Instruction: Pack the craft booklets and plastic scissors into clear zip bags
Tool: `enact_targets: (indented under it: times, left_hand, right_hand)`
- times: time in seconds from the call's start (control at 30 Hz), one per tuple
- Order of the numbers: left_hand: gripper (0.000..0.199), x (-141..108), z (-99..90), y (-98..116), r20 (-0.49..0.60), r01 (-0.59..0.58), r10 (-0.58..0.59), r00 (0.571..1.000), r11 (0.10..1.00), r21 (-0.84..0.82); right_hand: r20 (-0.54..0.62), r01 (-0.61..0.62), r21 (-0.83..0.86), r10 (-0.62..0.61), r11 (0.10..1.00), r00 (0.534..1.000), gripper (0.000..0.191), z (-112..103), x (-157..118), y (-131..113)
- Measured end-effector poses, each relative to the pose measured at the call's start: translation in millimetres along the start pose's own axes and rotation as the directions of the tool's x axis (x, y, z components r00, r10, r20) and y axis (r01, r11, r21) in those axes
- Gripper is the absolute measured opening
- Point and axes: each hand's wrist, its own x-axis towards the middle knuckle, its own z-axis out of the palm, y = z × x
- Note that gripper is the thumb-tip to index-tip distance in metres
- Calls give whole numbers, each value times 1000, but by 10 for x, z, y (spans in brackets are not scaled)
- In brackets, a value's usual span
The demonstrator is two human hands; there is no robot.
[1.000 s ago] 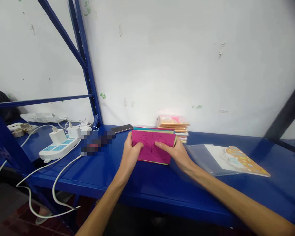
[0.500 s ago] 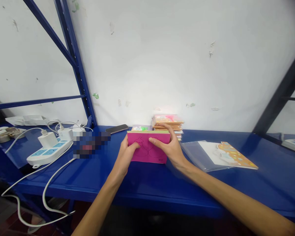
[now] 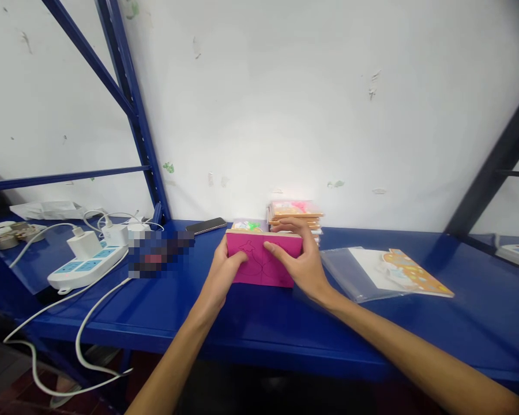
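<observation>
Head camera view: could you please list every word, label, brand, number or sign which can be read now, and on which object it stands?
No text can be read anywhere.
Magenta sheet: only outline drawings are seen.
Stack of packets: colourful printing, too small and blurred to read.
Orange patterned cover: no readable words.
Power strip: no legible marks.
Dark object: pixelated, so I cannot tell.

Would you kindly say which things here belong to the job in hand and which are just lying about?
In the job: pink sheet, held in left hand and right hand; probably stack, sleeve, orange card.
Lying about, seemingly: phone, power strip, chargers, cable.
</observation>
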Motion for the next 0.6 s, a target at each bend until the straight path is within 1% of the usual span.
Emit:
enact_targets:
  times: [0.07,0.17,0.27,0.33,0.4,0.47,0.53,0.57,0.6]
  left_hand:
    - [42,2,-3,4,30,19,-19,999,1000,4]
    - [38,6,-14,24,71,47,-48,996,999,13]
    - [48,12,-43,46,127,74,-76,989,997,26]
    - [55,18,-73,52,169,81,-91,981,995,60]
    - [55,26,-101,50,202,75,-97,975,991,111]
    - [52,32,-116,47,215,54,-85,973,988,147]
    - [50,33,-117,45,219,33,-68,973,987,156]
    - [50,32,-113,44,217,31,-65,974,987,156]
    - [50,30,-108,43,212,36,-68,975,987,156]
  right_hand:
    - [3,-68,26,68,997,998,49,18,-19,-19]
    - [-25,-126,23,126,992,992,49,31,-26,-27]
    - [-39,-137,14,137,990,990,44,23,1,-5]
    - [-14,-151,12,151,988,988,43,5,33,12]
    - [59,-178,-22,179,984,982,42,-38,78,10]
    - [165,-149,-122,168,981,972,40,-140,141,-27]
    - [238,-50,-252,112,967,965,35,-341,217,-95]
    - [238,0,-320,80,948,968,34,-491,256,-134]
    - [209,15,-395,74,919,975,37,-675,293,-169]
